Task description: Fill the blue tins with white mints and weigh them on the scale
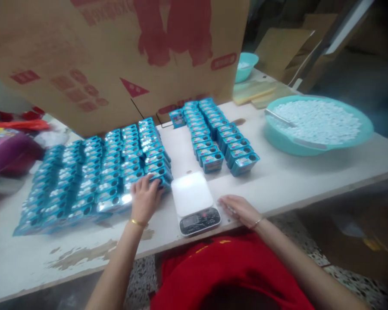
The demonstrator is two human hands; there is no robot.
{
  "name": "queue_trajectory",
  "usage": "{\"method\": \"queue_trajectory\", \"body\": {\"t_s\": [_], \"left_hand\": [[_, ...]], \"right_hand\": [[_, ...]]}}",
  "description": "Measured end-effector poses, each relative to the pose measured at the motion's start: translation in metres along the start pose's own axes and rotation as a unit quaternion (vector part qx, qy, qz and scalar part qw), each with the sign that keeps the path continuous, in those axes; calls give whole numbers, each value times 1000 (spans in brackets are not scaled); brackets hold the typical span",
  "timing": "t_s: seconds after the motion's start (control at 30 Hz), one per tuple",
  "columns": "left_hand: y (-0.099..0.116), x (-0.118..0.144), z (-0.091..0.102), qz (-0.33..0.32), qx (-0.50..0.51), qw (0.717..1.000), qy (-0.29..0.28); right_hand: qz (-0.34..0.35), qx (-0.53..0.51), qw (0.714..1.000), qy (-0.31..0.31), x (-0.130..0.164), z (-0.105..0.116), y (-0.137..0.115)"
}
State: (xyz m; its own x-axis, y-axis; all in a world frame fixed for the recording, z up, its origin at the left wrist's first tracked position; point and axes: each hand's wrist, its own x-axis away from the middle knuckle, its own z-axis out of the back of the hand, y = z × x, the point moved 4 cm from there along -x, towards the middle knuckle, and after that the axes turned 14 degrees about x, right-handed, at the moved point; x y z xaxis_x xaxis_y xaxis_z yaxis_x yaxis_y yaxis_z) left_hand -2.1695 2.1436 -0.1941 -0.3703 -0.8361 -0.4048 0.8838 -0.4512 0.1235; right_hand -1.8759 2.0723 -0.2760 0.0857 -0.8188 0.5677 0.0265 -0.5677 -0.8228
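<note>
At the near edge of the counter (278, 189), a small digital scale (195, 202) sits directly in front of the person; its white platform carries nothing. The right hand (237, 209) lies flat on the counter just right of the scale, grip released, holding nothing. The left hand (145, 199) rests on the nearest boxes of the large block of blue boxes (93, 176) to the left of the scale, fingers curled over a box at the block's near right corner; whether the grip has closed on that box cannot be told. This large block stands in several tight rows running from the near edge toward the cardboard carton (116, 56) at the back. Right of the scale and farther back, a smaller group of blue boxes (216, 133) stands in two rows. Judged from this layout, a minor share of the boxes appears sorted into the smaller group, while the larger block appears to remain to be handled. At the far right corner, a teal basin (317, 146) holds small white pieces with a scoop (278, 117) resting in them. A second, smaller teal bowl (245, 65) stands behind it.
</note>
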Motion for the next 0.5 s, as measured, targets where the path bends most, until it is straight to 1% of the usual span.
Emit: {"method": "queue_trajectory", "body": {"t_s": [0.07,0.1,0.17,0.23,0.27,0.33,0.4,0.5], "left_hand": [[7,-3,-1,-12,-5,1000,-9],[11,-4,2,-15,-4,1000,-8],[21,-7,15,-20,9,1000,8],[34,-11,31,-31,38,999,21],[42,-15,39,-39,56,997,21],[59,-25,50,-64,95,993,2],[75,-35,50,-92,120,988,-33],[94,-47,31,-136,124,979,-91]], "right_hand": [[5,-3,1000,4,2,0,-1],[6,-6,1000,8,3,0,-1],[7,-9,1000,13,4,2,0],[11,-12,1000,16,3,3,2],[12,-15,1000,17,2,3,2],[10,-19,1000,16,0,2,3],[4,-21,1000,16,-2,0,2],[14,-30,999,17,-3,-3,1]]}}
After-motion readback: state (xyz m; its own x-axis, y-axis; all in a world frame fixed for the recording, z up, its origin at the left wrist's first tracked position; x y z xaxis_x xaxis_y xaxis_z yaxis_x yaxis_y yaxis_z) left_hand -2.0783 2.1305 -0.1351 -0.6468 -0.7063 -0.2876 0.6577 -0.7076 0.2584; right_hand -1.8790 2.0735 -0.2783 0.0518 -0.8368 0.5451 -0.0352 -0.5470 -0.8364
